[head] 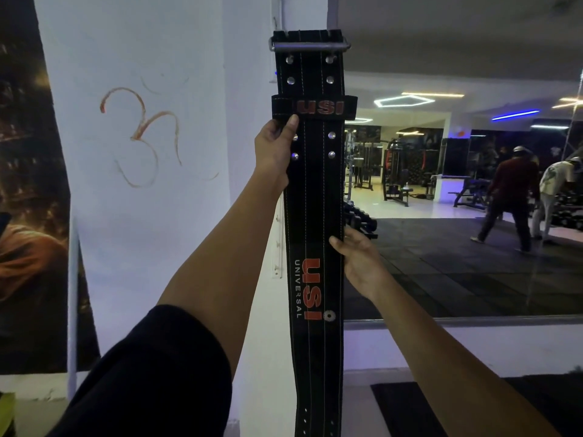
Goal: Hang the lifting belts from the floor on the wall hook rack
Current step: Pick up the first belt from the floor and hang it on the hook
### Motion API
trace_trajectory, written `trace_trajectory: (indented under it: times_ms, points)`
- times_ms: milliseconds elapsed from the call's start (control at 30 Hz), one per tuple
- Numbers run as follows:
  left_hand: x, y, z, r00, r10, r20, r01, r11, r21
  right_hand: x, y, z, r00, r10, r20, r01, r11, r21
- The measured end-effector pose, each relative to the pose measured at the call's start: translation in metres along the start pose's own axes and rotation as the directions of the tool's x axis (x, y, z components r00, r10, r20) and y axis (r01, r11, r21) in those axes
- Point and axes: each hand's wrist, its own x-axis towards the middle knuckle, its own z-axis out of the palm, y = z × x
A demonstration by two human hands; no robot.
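Black lifting belt (pixel 315 216) held up vertical, centre of frame, in front of a white wall corner (pixel 246 121). Buckle end is at top: metal buckle bar (pixel 310 46) across the top edge, rivets below it, a loop keeper printed "USI" (pixel 315 107) under those. Red "USI" and white "UNIVERSAL" lettering run down the lower part; the punched-hole tail runs out of frame at the bottom.

Left hand (pixel 276 149) grips the belt's left edge just below the keeper, thumb over the front face, fingers wrapped behind; closed on the belt. Dark sleeve (pixel 151 373) on that arm, pushed up near the elbow.

Right hand (pixel 359 257) is lower down on the belt's right edge, thumb lying across the front, fingers behind and mostly hidden; looks pinched on the edge, grip loose.

A narrow white hook strip (pixel 277 247) is fixed vertically on the wall just left of the belt, partly hidden behind it. Cannot tell whether the buckle is touching anything on the wall.

Left: orange scrawl (pixel 142 134) on the wall, a poster (pixel 28 184) at far left. Right: big mirror (pixel 457 184) showing gym machines and two people (pixel 511 197) standing far off.
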Motion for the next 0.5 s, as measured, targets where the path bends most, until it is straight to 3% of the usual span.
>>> trace_trajectory:
  times_ms: [233,500]
  points:
    - [-0.003,-0.010,-0.004,1.000,0.009,0.004,-0.009,1.000,0.006,-0.001,-0.007,0.013,0.998,-0.028,-0.058,0.023,0.995,-0.094]
    - [-0.008,-0.007,-0.006,0.998,0.030,0.050,-0.032,0.999,0.030,0.020,-0.093,0.057,0.984,-0.143,-0.108,0.133,0.986,-0.098]
